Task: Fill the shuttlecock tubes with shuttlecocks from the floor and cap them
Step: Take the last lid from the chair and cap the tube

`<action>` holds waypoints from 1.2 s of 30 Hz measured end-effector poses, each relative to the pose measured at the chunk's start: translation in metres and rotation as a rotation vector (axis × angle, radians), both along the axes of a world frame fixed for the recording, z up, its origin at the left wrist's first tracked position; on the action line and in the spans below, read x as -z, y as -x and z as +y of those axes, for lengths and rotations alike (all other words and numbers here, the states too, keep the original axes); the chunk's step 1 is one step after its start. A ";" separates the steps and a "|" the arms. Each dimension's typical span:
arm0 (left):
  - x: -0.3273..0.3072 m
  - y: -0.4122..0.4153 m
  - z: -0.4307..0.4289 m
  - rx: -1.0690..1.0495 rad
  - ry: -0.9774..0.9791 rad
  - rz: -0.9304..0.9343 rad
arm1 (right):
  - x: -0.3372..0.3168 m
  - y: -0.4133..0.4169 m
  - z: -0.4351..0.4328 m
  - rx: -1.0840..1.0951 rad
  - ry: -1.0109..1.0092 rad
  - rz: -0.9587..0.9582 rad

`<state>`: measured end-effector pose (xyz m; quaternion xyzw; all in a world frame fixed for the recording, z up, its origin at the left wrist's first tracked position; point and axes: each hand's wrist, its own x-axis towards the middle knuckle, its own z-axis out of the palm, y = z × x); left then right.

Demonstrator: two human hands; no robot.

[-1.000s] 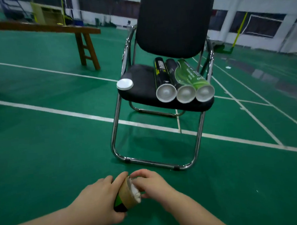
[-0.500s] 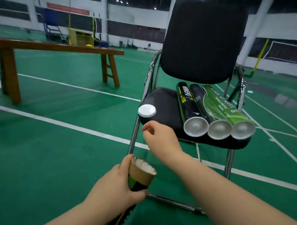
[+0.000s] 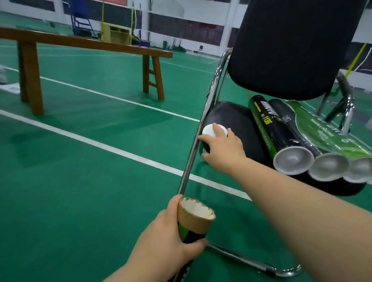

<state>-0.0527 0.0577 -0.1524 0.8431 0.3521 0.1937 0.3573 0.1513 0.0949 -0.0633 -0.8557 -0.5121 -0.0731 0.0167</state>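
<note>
Currently the left hand (image 3: 163, 237) grips the filled shuttlecock tube (image 3: 193, 221) just below its open rim; thin cardboard, so hold lightly. Right-hand fingers (image 3: 217, 130) curl over the white cap (image 3: 210, 130) on the chair seat (image 3: 237, 121); light, smooth plastic: pinch its rim.

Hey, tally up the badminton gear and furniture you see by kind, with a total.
Capped tubes on the chair seat: 3
Open tube full of shuttlecocks, in the left hand: 1
Loose white cap under the right hand's fingers: 1
Chair: 1
Wooden bench: 1
Total: 7
</note>
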 end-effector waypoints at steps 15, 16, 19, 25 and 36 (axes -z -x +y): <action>-0.002 0.015 -0.004 -0.017 0.012 -0.024 | -0.017 0.024 -0.041 -0.072 -0.583 0.258; -0.002 0.017 -0.005 -0.020 0.009 -0.031 | -0.009 0.036 -0.049 -0.083 -0.652 0.428; -0.003 0.022 -0.011 -0.024 -0.014 -0.057 | 0.020 0.068 -0.074 -0.056 -0.651 0.882; -0.003 0.032 -0.027 -0.016 -0.026 -0.097 | 0.044 0.100 -0.103 0.098 -0.609 1.233; -0.002 0.051 -0.041 0.010 -0.010 -0.174 | 0.030 0.120 -0.123 -0.016 -0.376 1.282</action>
